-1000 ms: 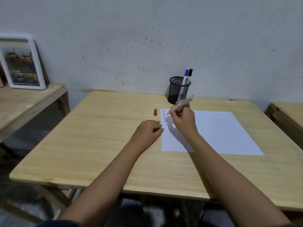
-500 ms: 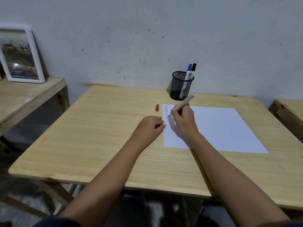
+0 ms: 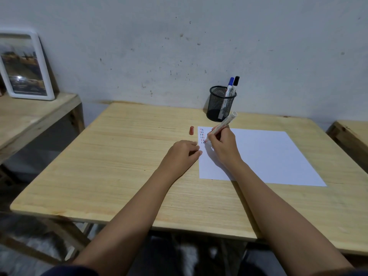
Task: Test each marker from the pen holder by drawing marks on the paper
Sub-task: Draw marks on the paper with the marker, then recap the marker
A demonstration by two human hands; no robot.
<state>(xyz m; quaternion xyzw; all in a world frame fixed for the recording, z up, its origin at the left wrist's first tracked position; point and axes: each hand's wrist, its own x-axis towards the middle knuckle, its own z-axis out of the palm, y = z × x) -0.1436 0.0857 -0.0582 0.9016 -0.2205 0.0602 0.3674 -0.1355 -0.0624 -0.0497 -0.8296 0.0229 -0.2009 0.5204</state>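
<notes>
Here the table (image 3: 123,166) was the largest thing, pale wood set against a grey wall (image 3: 179,46). On it, right of centre, lay the paper (image 3: 268,156), and everything else sat around that sheet. Off its left side, on a lower bench, a picture frame (image 3: 25,64) leaned on the wall. Just beyond the paper's far edge stood the holder (image 3: 220,104), black mesh, with a blue-capped marker (image 3: 230,86) and a black-capped marker (image 3: 235,84) upright in it. The left hand (image 3: 182,154) rested curled and empty-looking, fingertips touching the paper's left edge. The right hand (image 3: 223,145) lay on the paper, fingers pinched around a white marker (image 3: 222,125), tip down at the marks (image 3: 202,135) near the far left corner. A red cap (image 3: 191,130) lay just left of that corner.
</notes>
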